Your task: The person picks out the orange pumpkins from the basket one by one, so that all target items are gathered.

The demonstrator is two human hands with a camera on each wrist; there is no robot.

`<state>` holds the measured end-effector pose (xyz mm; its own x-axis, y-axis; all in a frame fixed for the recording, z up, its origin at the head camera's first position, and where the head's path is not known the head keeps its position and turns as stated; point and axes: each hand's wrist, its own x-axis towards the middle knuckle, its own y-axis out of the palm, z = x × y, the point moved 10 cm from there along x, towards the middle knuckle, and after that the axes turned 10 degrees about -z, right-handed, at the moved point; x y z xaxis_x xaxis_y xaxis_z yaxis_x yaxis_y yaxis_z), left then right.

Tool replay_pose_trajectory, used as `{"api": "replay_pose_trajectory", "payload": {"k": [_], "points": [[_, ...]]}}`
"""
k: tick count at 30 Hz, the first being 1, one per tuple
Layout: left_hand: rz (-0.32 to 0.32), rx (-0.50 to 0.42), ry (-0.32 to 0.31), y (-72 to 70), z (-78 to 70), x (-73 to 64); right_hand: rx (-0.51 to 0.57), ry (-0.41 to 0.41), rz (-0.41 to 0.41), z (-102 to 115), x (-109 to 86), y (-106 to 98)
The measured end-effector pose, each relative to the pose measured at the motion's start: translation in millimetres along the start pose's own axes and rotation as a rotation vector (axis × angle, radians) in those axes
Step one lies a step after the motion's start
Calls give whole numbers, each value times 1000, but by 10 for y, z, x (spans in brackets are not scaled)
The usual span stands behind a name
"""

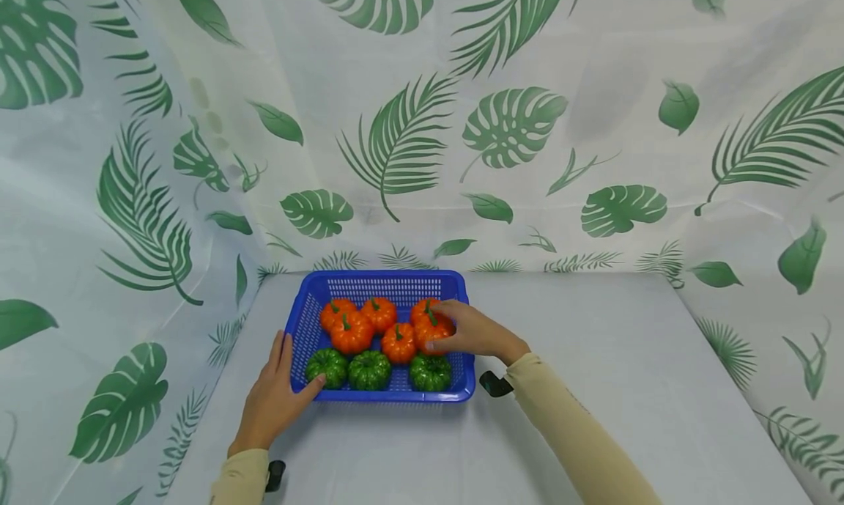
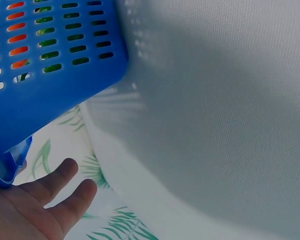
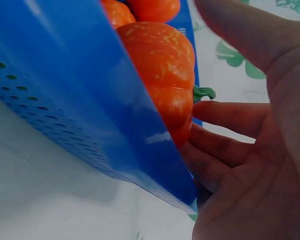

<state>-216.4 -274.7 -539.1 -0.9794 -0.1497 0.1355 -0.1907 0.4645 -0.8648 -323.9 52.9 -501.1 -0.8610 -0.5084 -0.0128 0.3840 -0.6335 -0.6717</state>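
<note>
A blue plastic basket [image 1: 425, 396] holds several small orange pumpkins [image 1: 352, 333] and three green pumpkins [image 1: 369, 371] along its front. My left hand [image 1: 272, 399] rests at the basket's front left corner, its thumb over the front rim. In the left wrist view two fingers [image 2: 72, 205] stretch out loosely beside the basket. At the right side, my right hand [image 1: 471, 331] reaches over the rim and touches an orange pumpkin [image 3: 162, 75] with a green stem. Its fingers lie against the stem side; the thumb stands apart, its tip outside the right wrist view.
The basket stands on a pale table [image 1: 593, 344], near its back edge. White sheeting with green leaf prints [image 1: 514, 127] hangs behind and at both sides. A dark wrist device [image 1: 494, 384] shows beside the right sleeve.
</note>
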Motion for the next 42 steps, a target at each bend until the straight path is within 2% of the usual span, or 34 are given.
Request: {"api": "replay_pose_trajectory", "payload": {"k": [7, 13, 16, 20, 27, 33, 42], "points": [[-12, -14, 3, -14, -10, -8, -147, -56, 13, 7, 24, 99], [-10, -23, -7, 1, 5, -4, -192, -111, -8, 89, 32, 130], [1, -26, -17, 10, 9, -5, -180, -120, -26, 122, 11, 111], [14, -28, -30, 11, 13, -9, -110, -112, -42, 165, -12, 73], [9, -31, -33, 11, 7, -14, -34, -117, -70, 223, -45, 7], [29, -40, -39, 35, -16, -9, 7, -134, -139, 237, -120, -141], [56, -39, -54, 23, -29, -62, 3, -147, -249, 150, -260, -384]]}}
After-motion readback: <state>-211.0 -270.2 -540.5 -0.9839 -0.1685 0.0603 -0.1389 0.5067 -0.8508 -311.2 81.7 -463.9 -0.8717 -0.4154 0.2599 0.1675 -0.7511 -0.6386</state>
